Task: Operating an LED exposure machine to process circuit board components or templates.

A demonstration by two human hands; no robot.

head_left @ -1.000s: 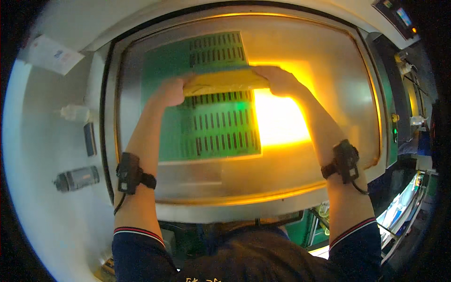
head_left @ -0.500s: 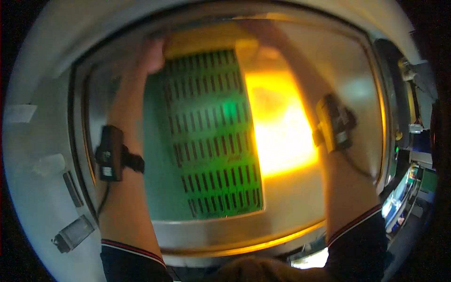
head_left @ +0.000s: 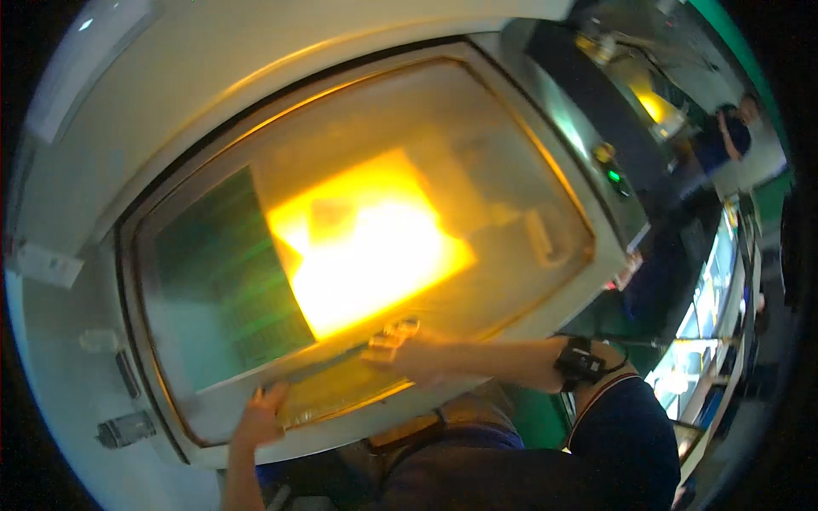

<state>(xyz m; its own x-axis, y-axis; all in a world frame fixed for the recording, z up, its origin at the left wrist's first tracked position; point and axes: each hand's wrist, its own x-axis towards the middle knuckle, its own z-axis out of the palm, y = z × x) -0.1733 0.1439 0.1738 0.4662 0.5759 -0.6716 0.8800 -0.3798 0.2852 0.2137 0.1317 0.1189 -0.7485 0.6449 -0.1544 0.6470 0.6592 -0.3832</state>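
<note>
— Was there room to reach in?
— Hardly. The glass lid point(head_left: 477, 170) lay over the green panel point(head_left: 226, 272), and my left hand point(head_left: 260, 413) and right hand point(head_left: 417, 353) crowded its front edge.

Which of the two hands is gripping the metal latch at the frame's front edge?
The right hand, the one with the black wrist device; its fingers close on the small metal latch. The left hand only rests flat on the machine's pale front rim, lower left.

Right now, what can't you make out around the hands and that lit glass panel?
Head view only:
- Left hand: motion-blurred at the panel's lower edge; grip unclear.
- Right hand: fingers blurred at the small metal piece; contact unclear.
- Green slotted sheet: its right side is lost in the yellow glare.
</note>
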